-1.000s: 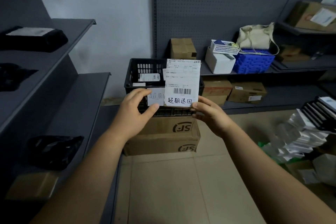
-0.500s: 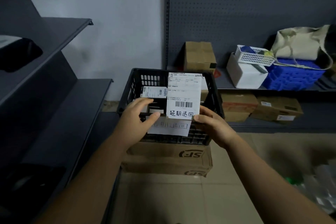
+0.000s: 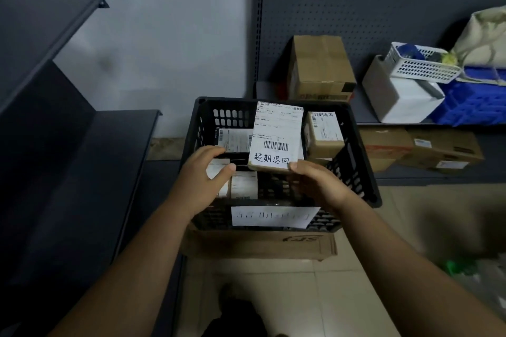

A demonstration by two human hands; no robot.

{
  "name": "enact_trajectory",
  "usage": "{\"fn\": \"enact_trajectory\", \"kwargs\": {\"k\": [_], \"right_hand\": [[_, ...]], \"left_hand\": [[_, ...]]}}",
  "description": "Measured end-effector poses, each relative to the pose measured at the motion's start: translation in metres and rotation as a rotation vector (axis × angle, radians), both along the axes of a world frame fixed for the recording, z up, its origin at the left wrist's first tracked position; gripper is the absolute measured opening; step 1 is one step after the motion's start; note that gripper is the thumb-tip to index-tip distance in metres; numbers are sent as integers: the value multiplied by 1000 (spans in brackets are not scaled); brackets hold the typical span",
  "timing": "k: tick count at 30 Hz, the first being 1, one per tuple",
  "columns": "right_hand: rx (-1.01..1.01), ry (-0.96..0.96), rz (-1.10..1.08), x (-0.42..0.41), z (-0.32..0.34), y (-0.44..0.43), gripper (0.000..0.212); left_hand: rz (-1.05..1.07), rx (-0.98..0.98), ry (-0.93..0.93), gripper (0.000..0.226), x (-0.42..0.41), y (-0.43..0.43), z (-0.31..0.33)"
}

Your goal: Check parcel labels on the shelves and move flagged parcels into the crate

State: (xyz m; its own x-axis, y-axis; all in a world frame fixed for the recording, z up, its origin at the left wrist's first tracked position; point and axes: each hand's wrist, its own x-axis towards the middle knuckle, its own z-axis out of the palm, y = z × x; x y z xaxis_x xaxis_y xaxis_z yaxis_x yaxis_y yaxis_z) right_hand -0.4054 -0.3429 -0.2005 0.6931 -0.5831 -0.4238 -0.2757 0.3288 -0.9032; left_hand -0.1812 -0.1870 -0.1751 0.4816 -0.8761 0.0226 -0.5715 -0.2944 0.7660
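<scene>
A flat brown parcel (image 3: 276, 137) with a white barcode label and handwritten characters hangs tilted over the open black plastic crate (image 3: 364, 169). My right hand (image 3: 317, 183) grips the parcel's lower right corner. My left hand (image 3: 202, 178) is just left of the parcel, fingers apart, with a small gap to its edge. Inside the crate lie a small brown box (image 3: 324, 131) with a handwritten label, a white-labelled parcel (image 3: 235, 139) and others below my hands. A white paper sign (image 3: 273, 216) hangs on the crate's front wall.
The crate sits on an SF cardboard box (image 3: 260, 243) on the tiled floor. Dark grey shelves (image 3: 82, 159) stand at the left. On the right shelving are a cardboard box (image 3: 320, 65), a white bin (image 3: 402, 101), a white basket (image 3: 421, 65), a blue crate (image 3: 476, 101) and lower boxes (image 3: 438, 150).
The view has closed in on the crate and the parcel has come down over its opening. My left hand has let go of the parcel's left edge.
</scene>
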Motion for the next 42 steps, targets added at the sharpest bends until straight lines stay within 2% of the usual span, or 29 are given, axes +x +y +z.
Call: {"fn": "enact_trajectory", "kwargs": {"k": [6,9,10,13,18,23,28,31,35,37,40,42], "right_hand": [[47,60,-44,31,-24,-23,63],[78,107,5,41,-43,-33,39],[94,126,26,45,-49,-38,37],[163,225,113,54,-70,-49,50],[252,324,285,63,-102,-60,55],[399,396,310,73,-133,-70,49],[517,486,372,85,-158,-74,71],[559,534,380,92,-168,-73,55],[530,590,416,97,-172,-71,19],[461,622,451,99,-174,-70,20],[339,630,465,105,-175,-69,32],[297,600,396,110,-173,-69,27]], "left_hand": [[-15,39,92,44,32,-34,-30],[-19,52,107,43,39,-44,-47],[-13,58,114,43,41,-47,-53],[13,56,127,39,43,-54,-69],[65,89,118,37,44,-55,-90],[86,175,102,37,50,-55,-102],[79,222,72,40,57,-63,-110],[85,239,79,41,61,-66,-115],[85,242,101,42,63,-67,-118],[80,241,104,42,62,-67,-118],[65,238,108,42,61,-67,-119],[59,235,110,43,62,-66,-119]]}}
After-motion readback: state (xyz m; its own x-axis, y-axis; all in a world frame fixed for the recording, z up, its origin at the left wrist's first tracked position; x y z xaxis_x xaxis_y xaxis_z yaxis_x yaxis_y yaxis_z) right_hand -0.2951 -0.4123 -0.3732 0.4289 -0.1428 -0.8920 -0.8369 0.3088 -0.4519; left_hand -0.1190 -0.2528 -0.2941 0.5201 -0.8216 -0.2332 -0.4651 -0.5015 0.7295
